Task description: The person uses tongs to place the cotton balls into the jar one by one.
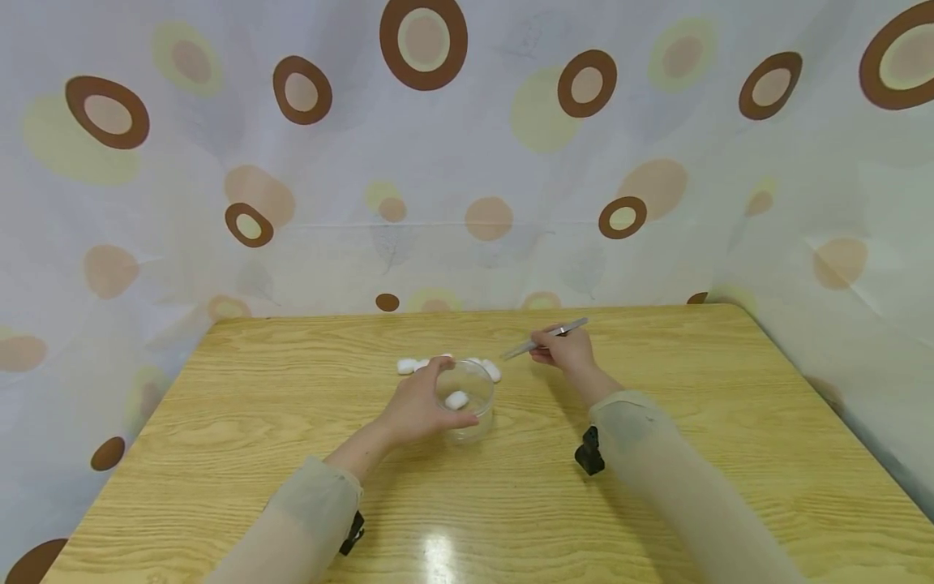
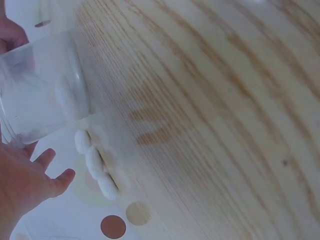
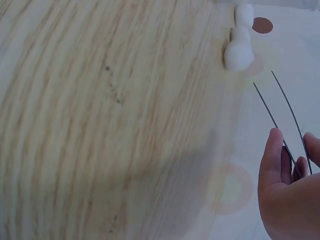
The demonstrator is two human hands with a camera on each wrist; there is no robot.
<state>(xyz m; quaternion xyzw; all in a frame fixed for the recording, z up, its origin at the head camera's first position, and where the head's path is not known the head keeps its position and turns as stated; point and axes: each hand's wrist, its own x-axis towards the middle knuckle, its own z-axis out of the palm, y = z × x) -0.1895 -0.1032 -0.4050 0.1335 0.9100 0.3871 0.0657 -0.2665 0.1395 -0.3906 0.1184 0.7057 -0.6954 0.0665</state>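
My left hand [image 1: 414, 407] grips a clear round cup [image 1: 479, 414] by its side, thumb and fingers spread around the rim. Inside the cup lies one white cotton ball [image 1: 456, 400]. Between the thumb and fingers of my right hand [image 1: 571, 352] is a pair of metal tweezers [image 1: 521, 349], pointing left toward the cup. Their two tips stand apart with nothing between them, as the right wrist view shows. A row of white cotton balls [image 2: 93, 161] lies on the table just behind the cup; the left hand and cup hide part of it in the head view.
The wooden table [image 1: 467, 503] reaches back to a patterned curtain [image 1: 438, 162], which also hangs along both sides. More cotton balls [image 3: 239, 54] from the row show near the tweezer tips. A black wrist camera [image 1: 589, 452] sits at the right sleeve.
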